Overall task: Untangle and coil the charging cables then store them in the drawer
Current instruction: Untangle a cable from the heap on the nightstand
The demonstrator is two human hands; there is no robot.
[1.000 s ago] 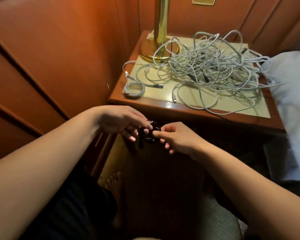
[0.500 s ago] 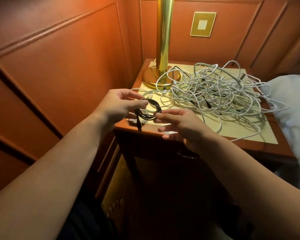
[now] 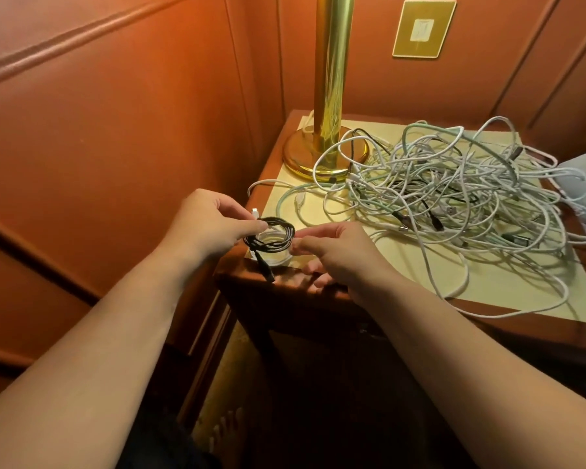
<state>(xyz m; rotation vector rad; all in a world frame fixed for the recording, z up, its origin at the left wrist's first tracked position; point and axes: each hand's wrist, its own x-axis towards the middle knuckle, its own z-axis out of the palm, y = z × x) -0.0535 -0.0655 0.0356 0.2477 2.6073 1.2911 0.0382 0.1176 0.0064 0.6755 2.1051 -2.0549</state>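
The hands have come up from down in front of the nightstand to its near left corner, and the black cable coil [image 3: 269, 235] comes with them, wound tight now, one plug end dangling over the wooden edge. That reads as one cable finished and being set down on the tabletop, not yet in the drawer.

Starting at the left: the left hand [image 3: 210, 225] pinches the coil's far left rim between thumb and forefinger, fingers narrow and closed on the loops. Right under the black coil lies a small white coil [image 3: 274, 260] on the nightstand [image 3: 318, 299] corner, so the black one hovers over it or is landing on it; I can't tell if they touch.

Moving right, the right hand [image 3: 335, 255] meets the coil's right rim with fingertips drawn together, steadying it; its lower fingers curl over the table edge.

Further right, the big job waits: the tangled pile of white cables [image 3: 454, 198] sprawls across the pale tabletop, a few dark leads threaded through, loops lapping the brass lamp base [image 3: 305, 157] at the far left. Most of the untangling, I'd judge, is ahead.
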